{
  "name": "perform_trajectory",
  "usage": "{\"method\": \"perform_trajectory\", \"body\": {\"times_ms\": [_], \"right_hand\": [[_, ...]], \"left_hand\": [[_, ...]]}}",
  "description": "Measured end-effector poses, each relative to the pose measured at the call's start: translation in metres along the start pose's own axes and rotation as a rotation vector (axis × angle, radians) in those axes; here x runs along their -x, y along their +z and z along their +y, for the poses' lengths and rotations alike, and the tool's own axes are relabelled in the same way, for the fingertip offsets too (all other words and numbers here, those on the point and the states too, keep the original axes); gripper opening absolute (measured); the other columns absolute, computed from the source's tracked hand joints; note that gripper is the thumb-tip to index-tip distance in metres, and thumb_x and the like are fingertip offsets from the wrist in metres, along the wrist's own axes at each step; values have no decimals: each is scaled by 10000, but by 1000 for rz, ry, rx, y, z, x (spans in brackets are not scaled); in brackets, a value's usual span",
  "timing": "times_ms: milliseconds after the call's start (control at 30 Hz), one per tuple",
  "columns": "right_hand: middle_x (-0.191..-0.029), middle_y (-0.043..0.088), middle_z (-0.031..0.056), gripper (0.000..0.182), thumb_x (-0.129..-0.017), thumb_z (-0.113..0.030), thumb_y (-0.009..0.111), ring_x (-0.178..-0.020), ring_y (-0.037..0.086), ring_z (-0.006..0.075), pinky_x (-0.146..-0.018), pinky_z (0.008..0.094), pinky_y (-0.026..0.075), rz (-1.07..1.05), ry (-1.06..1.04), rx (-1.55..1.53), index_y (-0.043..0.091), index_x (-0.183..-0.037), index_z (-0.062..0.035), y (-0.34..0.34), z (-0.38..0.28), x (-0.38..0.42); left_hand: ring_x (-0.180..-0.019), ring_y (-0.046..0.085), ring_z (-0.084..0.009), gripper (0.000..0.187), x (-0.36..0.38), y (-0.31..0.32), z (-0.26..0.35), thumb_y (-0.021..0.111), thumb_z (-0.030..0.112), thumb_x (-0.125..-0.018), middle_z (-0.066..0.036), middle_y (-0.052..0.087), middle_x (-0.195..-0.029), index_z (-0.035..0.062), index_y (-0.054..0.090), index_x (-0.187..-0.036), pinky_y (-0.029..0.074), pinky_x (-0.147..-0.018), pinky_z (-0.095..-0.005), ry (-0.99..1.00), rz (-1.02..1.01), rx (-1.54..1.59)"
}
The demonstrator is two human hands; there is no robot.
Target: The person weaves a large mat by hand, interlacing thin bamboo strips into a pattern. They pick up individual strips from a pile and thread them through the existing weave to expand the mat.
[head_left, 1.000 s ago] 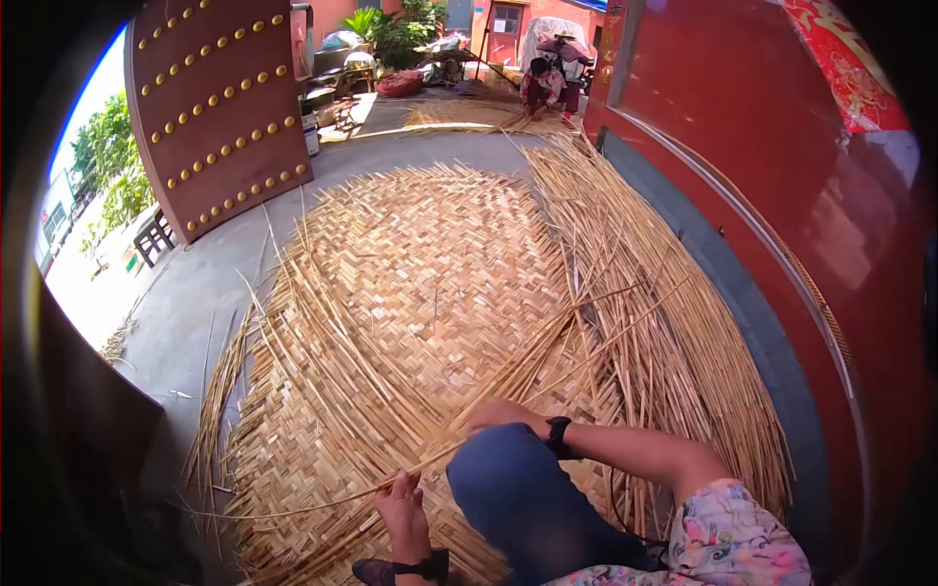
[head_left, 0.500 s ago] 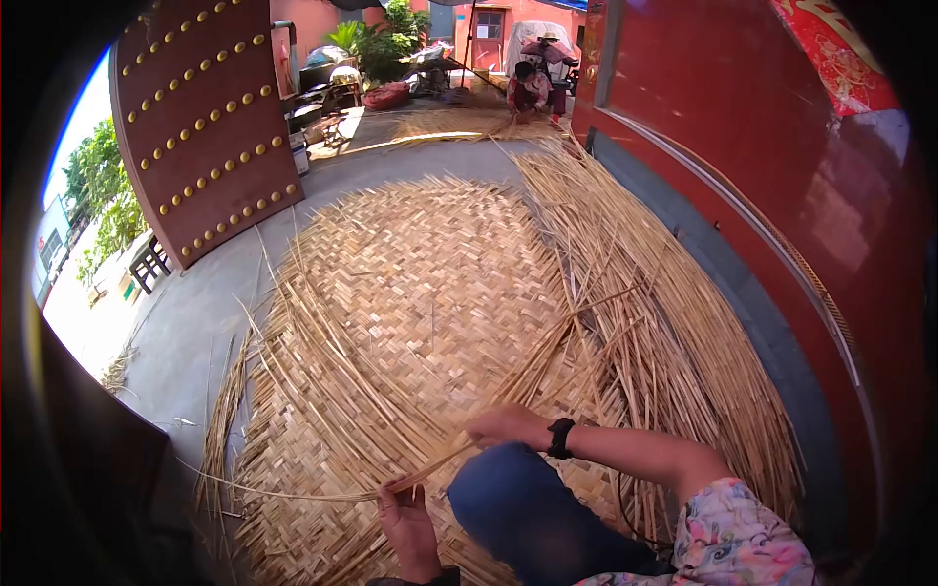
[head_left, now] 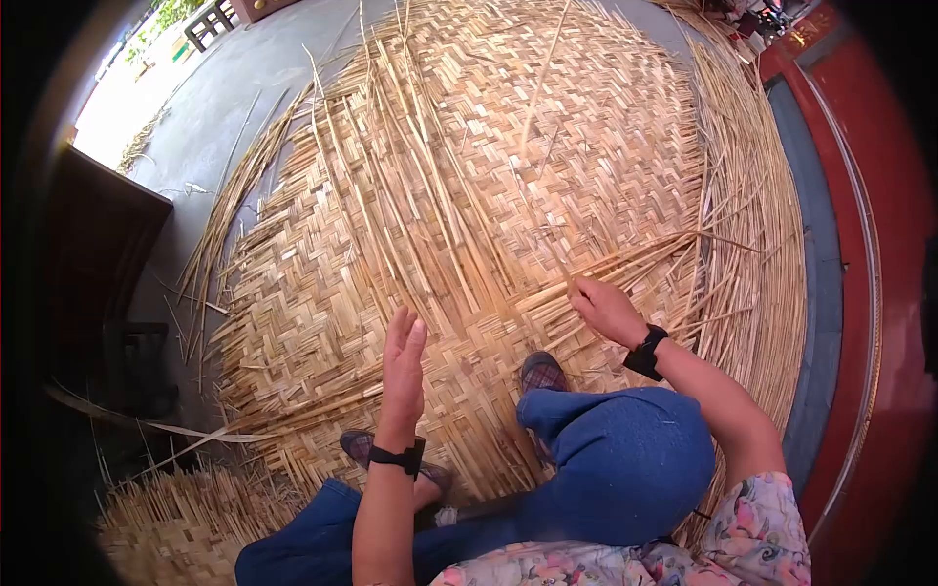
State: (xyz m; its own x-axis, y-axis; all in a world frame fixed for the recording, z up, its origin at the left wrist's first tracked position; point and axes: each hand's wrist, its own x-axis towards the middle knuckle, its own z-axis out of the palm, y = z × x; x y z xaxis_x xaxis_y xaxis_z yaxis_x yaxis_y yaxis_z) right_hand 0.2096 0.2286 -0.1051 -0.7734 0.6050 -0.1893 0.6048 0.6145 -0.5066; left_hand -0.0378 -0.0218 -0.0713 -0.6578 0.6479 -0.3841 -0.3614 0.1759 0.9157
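A large woven mat (head_left: 576, 146) in a herringbone pattern covers the floor under me, made of flat, straw-coloured reed strips. My right hand (head_left: 608, 311), a dark band on its wrist, is closed at the near end of a pale reed strip (head_left: 532, 122); the strip runs away over the mat, partly blurred. My left hand (head_left: 403, 361) is raised above the mat with its fingers stretched out, holding nothing. Between the hands, several loose strips (head_left: 430, 186) fan out from the weave. My shoes (head_left: 543, 373) rest on the mat.
A thick pile of long loose strips (head_left: 757, 195) lies along the right, beside the red wall (head_left: 899, 264). More strips (head_left: 230, 215) lie at the mat's left edge on grey floor (head_left: 264, 68). A dark wooden piece (head_left: 107, 215) stands at left.
My hands have moved apart. The left has let go of the strip and opened; the right has shifted rightward, with a strip stretching away from it. My view has tilted down.
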Motion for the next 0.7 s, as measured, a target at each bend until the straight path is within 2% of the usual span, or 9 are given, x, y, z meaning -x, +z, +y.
{"method": "perform_trajectory", "body": {"times_ms": [100,200,300,367,400,500,533,600,700], "right_hand": [[-904,682,151,141,-971,-160,536,-756,688,273,-676,408,527,50,441,-543,547,-1001,-22,27,49,-69],[-940,693,156,163,-990,-165,520,-771,707,242,-703,378,538,-79,517,-841,509,-1038,-10,74,58,-124],[-957,686,193,167,-992,-141,502,-787,717,261,-690,371,548,-122,365,-754,488,-1082,-2,115,46,-141],[-938,638,117,146,-1015,-95,441,-734,656,179,-667,320,532,-103,236,-569,482,-1135,-22,129,50,-141],[-928,614,79,156,-1027,-73,411,-707,625,138,-656,295,524,-100,176,-475,478,-1161,-32,133,51,-136],[-930,650,244,173,-1010,-104,442,-816,737,298,-650,386,578,-219,419,-811,486,-1125,17,107,27,-135],[-961,657,197,170,-1021,-93,435,-820,740,265,-660,367,582,-309,471,-794,501,-1145,3,102,27,-139],[-1023,671,103,184,-1044,-72,421,-827,745,198,-680,330,590,-499,560,-758,529,-1186,-26,92,31,-151],[-1024,673,74,183,-1041,-65,457,-812,732,175,-669,328,602,-670,633,-953,569,-1181,-29,84,30,-162]], "left_hand": [[-1355,507,-256,613,-56,-7,-11,606,365,-1033,-154,533,-1470,-2,453,-1499,408,-1101,-400,-266,-153,-19],[-1396,484,-292,608,-117,8,-41,568,342,-1054,-188,518,-1483,-35,418,-1507,440,-1098,-401,-341,-276,6],[-1453,418,-320,675,-156,37,-54,575,379,-1049,-221,467,-1525,-49,368,-1527,449,-1104,-405,-360,-257,48],[-1479,380,-328,712,-177,57,-53,593,398,-1037,-227,437,-1549,-50,350,-1534,450,-1104,-408,-357,-178,78],[-1366,506,-271,687,-188,63,-64,621,403,-1020,-185,549,-1437,-44,417,-1500,498,-1021,-370,-391,-80,145],[-1115,621,-175,600,-217,54,-74,633,406,-1010,-92,645,-1230,-36,527,-1402,521,-908,-317,-410,-170,-39],[-907,613,-98,398,-221,50,-68,645,317,-1013,-12,653,-1042,13,614,-1268,516,-813,-275,-475,-193,-96],[-861,589,-87,282,-216,46,-76,653,239,-1012,-2,646,-990,23,628,-1192,499,-776,-261,-345,-222,-65],[-795,589,-82,160,-201,49,-75,659,75,-991,-10,658,-953,22,632,-1140,511,-718,-249,-290,-194,-77]]}}
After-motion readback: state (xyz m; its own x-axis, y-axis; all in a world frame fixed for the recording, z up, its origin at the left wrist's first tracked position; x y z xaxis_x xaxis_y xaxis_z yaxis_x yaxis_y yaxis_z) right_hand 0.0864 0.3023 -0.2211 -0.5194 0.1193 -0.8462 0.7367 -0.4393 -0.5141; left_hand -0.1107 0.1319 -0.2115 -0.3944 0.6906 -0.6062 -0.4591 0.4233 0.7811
